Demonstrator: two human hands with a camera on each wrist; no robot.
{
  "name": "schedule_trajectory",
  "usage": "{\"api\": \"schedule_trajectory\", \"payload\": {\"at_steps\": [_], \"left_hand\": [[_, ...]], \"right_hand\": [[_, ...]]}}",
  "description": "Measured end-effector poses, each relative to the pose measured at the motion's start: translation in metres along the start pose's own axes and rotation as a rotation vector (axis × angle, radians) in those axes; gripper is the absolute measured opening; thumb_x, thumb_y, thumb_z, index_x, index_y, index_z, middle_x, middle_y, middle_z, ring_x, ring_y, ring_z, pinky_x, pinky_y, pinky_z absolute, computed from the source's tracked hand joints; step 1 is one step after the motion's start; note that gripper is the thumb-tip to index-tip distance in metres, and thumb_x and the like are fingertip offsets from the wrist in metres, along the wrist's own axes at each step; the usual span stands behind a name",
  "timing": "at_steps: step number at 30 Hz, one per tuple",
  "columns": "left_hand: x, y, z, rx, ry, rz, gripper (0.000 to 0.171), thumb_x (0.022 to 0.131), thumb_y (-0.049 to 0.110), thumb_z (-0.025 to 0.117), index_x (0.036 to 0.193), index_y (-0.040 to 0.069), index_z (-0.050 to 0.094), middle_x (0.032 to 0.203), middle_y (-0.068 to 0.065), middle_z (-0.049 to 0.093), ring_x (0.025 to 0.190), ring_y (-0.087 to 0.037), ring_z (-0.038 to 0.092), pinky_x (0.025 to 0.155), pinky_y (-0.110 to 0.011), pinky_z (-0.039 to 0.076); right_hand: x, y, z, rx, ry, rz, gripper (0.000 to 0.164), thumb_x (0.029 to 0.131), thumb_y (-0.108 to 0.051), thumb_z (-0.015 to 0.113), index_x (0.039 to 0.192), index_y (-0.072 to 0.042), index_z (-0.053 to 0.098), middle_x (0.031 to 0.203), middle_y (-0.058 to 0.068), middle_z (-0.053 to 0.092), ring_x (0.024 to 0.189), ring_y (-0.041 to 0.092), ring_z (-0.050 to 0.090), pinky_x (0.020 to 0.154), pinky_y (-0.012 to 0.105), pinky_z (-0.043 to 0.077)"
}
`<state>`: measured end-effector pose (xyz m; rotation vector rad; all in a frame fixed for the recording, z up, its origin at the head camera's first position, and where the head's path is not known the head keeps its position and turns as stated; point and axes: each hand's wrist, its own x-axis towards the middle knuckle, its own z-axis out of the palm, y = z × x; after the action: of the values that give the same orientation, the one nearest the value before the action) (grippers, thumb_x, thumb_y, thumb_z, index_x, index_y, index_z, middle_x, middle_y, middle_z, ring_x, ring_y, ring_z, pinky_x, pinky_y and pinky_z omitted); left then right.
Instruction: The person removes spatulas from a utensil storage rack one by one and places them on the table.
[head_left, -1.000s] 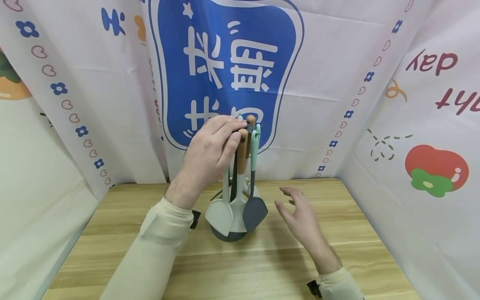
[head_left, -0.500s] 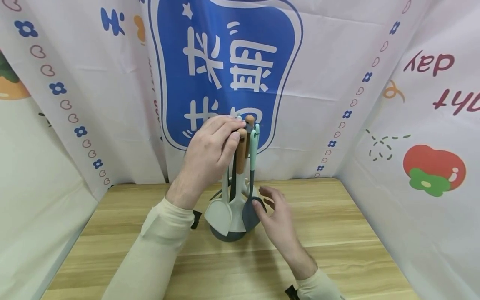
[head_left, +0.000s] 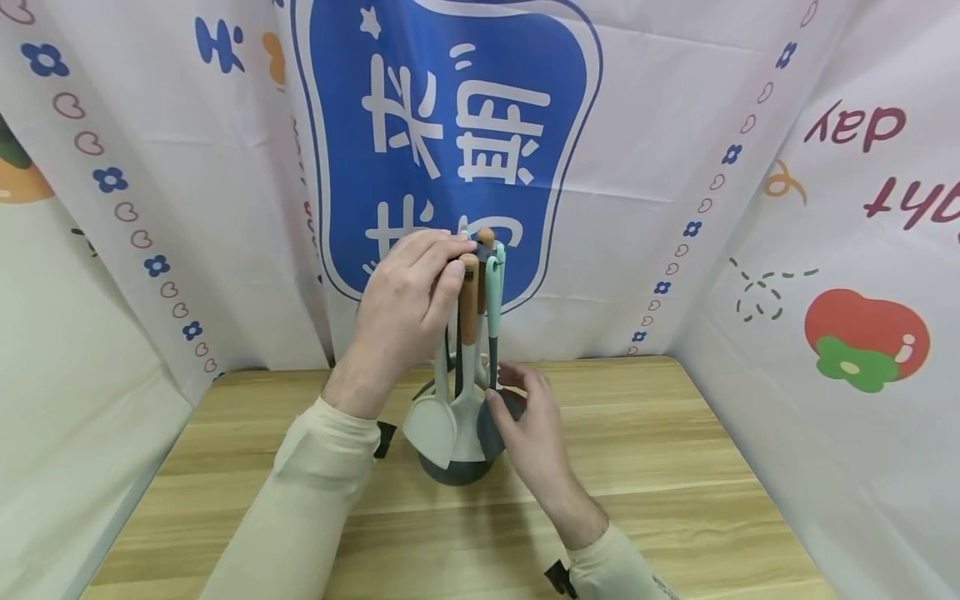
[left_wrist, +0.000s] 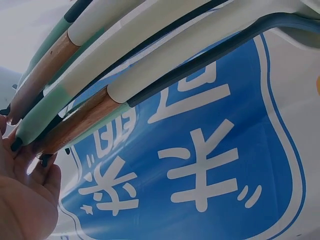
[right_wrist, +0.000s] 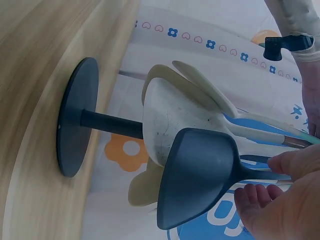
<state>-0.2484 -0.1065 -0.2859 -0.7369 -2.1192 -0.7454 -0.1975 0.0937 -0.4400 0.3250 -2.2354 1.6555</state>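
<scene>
A utensil stand with a round dark base (right_wrist: 75,117) and dark post (right_wrist: 112,124) stands on the wooden table, with several utensils hanging from its top. My left hand (head_left: 401,296) holds the stand's top from above; in the left wrist view its fingers (left_wrist: 42,175) lie among the wood and mint handle ends. My right hand (head_left: 534,425) surrounds the neck of a dark turner (right_wrist: 200,175) with a mint handle (head_left: 493,296). Its thumb (right_wrist: 287,162) lies beside the neck, with a gap to the bent fingers. Beside the turner hang a white ladle (head_left: 471,433) and a pale turner (head_left: 431,429).
The wooden table (head_left: 660,500) meets a printed cloth backdrop (head_left: 645,183) behind the stand and at both sides. A black strap clip (head_left: 558,577) sits at the right sleeve, and another black piece (head_left: 385,439) by the left sleeve.
My right hand has moved left from the table's right side to the dark turner's neck. The stand's top has shifted slightly left with my left hand on it.
</scene>
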Motion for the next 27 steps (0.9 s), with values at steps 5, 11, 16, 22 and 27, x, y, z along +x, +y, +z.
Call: {"api": "schedule_trajectory", "payload": {"at_steps": [5,11,16,22,27], "left_hand": [[-0.002,-0.004,-0.004,-0.006,0.008,-0.011,0.046,0.124,0.034,0.048,0.151,0.013,0.079,0.154,-0.010,0.078,0.155,-0.032,0.066,0.139,-0.051,0.050],[-0.003,-0.006,-0.004,-0.009,0.002,-0.016,0.047,0.124,0.034,0.047,0.151,0.013,0.079,0.155,-0.010,0.078,0.155,-0.032,0.066,0.139,-0.051,0.050],[0.000,-0.001,-0.001,-0.005,-0.006,0.001,0.047,0.124,0.034,0.046,0.150,0.012,0.079,0.154,-0.009,0.078,0.154,-0.031,0.067,0.139,-0.049,0.049],[0.001,0.005,0.000,0.005,-0.022,0.015,0.046,0.124,0.033,0.047,0.151,0.012,0.079,0.154,-0.009,0.078,0.154,-0.031,0.067,0.140,-0.048,0.048],[0.000,0.006,0.000,0.009,-0.026,0.012,0.047,0.124,0.033,0.046,0.150,0.011,0.079,0.154,-0.009,0.079,0.154,-0.032,0.068,0.141,-0.048,0.048]], "right_hand": [[0.003,-0.001,0.004,-0.021,0.017,-0.009,0.035,0.112,-0.002,0.074,0.147,0.000,0.070,0.139,0.019,0.072,0.134,0.033,0.071,0.119,0.048,0.068],[0.006,-0.001,0.007,-0.023,0.016,-0.007,0.033,0.112,-0.002,0.074,0.145,0.000,0.070,0.138,0.018,0.073,0.133,0.033,0.072,0.118,0.051,0.068],[0.008,-0.003,0.007,-0.024,0.017,0.007,0.031,0.113,-0.002,0.073,0.144,-0.003,0.071,0.140,0.017,0.073,0.134,0.032,0.072,0.118,0.047,0.068],[0.008,-0.004,0.005,-0.024,0.028,0.016,0.024,0.114,-0.002,0.072,0.138,-0.004,0.073,0.136,0.016,0.074,0.132,0.031,0.073,0.115,0.047,0.070],[0.006,-0.003,0.004,-0.020,0.032,0.008,0.023,0.113,-0.001,0.072,0.136,-0.004,0.073,0.134,0.015,0.074,0.130,0.031,0.073,0.113,0.046,0.071]]}}
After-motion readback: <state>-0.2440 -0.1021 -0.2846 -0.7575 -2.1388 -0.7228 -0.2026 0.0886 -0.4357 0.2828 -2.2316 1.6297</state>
